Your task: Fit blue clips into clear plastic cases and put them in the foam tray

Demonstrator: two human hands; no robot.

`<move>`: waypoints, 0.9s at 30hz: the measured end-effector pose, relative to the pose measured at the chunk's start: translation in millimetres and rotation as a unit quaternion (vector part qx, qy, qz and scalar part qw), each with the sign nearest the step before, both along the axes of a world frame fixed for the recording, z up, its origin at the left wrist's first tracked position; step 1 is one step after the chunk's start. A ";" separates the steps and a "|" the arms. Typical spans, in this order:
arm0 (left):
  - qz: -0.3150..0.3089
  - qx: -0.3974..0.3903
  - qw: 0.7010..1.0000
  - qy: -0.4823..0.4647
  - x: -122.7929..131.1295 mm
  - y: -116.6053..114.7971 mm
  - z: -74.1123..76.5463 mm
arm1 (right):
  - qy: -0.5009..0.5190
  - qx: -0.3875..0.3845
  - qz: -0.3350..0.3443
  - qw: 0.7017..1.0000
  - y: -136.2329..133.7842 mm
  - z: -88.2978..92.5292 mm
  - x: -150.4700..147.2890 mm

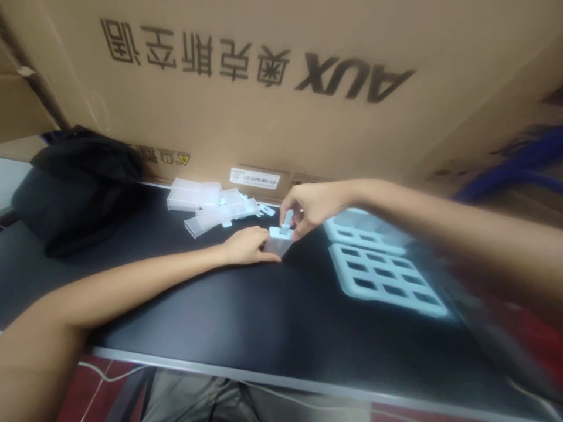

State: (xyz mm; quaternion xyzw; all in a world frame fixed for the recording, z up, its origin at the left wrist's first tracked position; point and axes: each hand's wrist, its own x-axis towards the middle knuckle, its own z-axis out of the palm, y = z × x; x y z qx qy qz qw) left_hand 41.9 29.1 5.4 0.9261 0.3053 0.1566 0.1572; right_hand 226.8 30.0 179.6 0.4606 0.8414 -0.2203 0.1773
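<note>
The left hand (246,246) is closed on a small clear box (278,241) at mid-tabletop (220,316), steadying it. The right hand (308,206) pinches a small white part (287,220) just above the box's open top, so this piece looks half-fitted. Behind lies a heap of about four or five clear boxes (206,205); two white grid trays (378,266) sit right.

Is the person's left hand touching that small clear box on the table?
Touching. The head view shows the left hand resting against the small clear box, fingers pressed to its side on the black table.
</note>
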 end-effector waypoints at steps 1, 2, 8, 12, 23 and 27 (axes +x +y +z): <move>0.000 0.000 1.000 0.001 0.0 -0.1 0.1 | -0.015 0.005 0.006 1.000 0.2 1.2 -1.6; -0.001 -0.001 1.000 0.001 0.0 -0.1 0.2 | -0.027 0.013 0.013 0.999 0.3 1.9 -3.9; -0.008 -0.008 1.000 -0.001 0.1 0.3 0.9 | -0.089 0.068 0.083 0.990 -4.3 -0.7 -20.6; 0.004 -0.016 1.000 0.002 0.2 -0.7 1.4 | -0.118 0.119 0.108 0.980 -13.8 -4.0 -27.5; 0.011 -0.006 0.999 -0.032 -1.8 -5.6 3.4 | -0.176 0.128 0.060 0.974 -26.3 14.3 -21.4; 0.036 0.017 0.999 -0.029 -1.6 -8.4 1.8 | -0.302 0.153 -0.062 0.939 -7.4 36.4 46.4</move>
